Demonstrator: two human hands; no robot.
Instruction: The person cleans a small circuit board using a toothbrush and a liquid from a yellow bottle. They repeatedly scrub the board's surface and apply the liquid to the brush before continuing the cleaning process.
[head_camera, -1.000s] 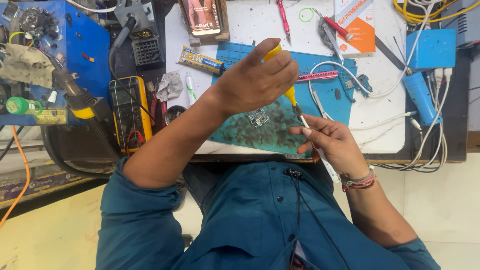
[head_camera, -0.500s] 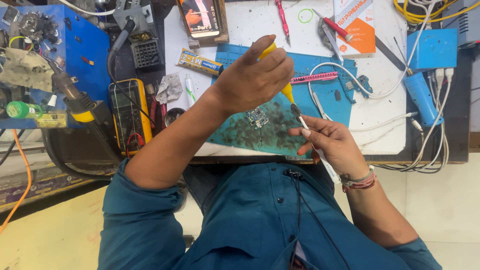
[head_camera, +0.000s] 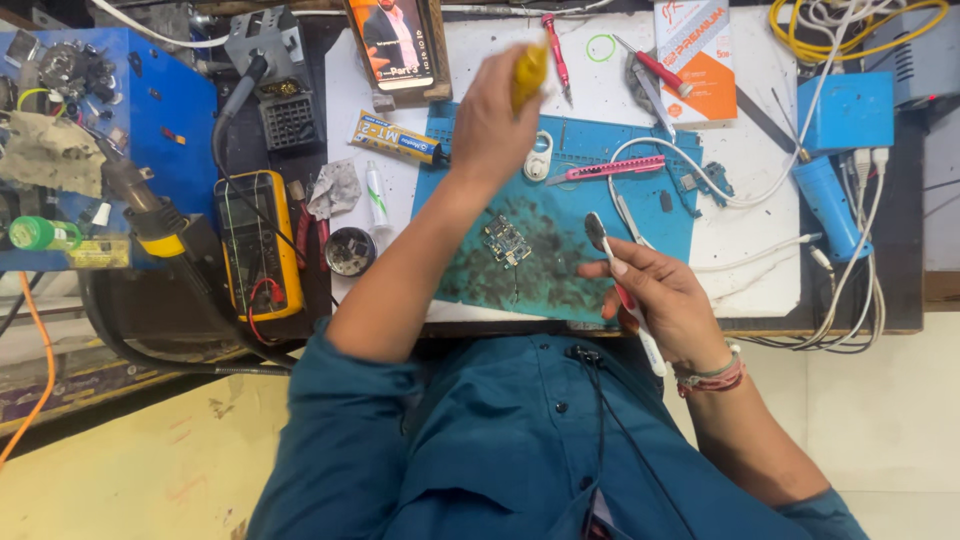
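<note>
My left hand (head_camera: 490, 120) is raised over the far edge of a blue work mat (head_camera: 570, 135) and grips a yellow-handled tool (head_camera: 530, 65); its tip is hidden by the hand. A small circuit board (head_camera: 506, 241) lies uncovered on the stained mat, nearer to me. My right hand (head_camera: 655, 295) rests at the mat's near right corner, closed around a white and red brush (head_camera: 600, 235) whose head points toward the board, a little to its right.
A yellow multimeter (head_camera: 255, 240) and a small round tin (head_camera: 350, 250) sit left of the mat. A glue tube (head_camera: 395, 137), a phone (head_camera: 398, 45), a pink utility knife (head_camera: 610, 167), red screwdrivers (head_camera: 655, 65), white cables (head_camera: 760, 195) and a blue hot-air handle (head_camera: 825, 195) crowd the bench.
My left hand has lifted away from the middle of the mat toward the far side with the yellow tool, uncovering the circuit board. My right hand has stayed put with the brush.
</note>
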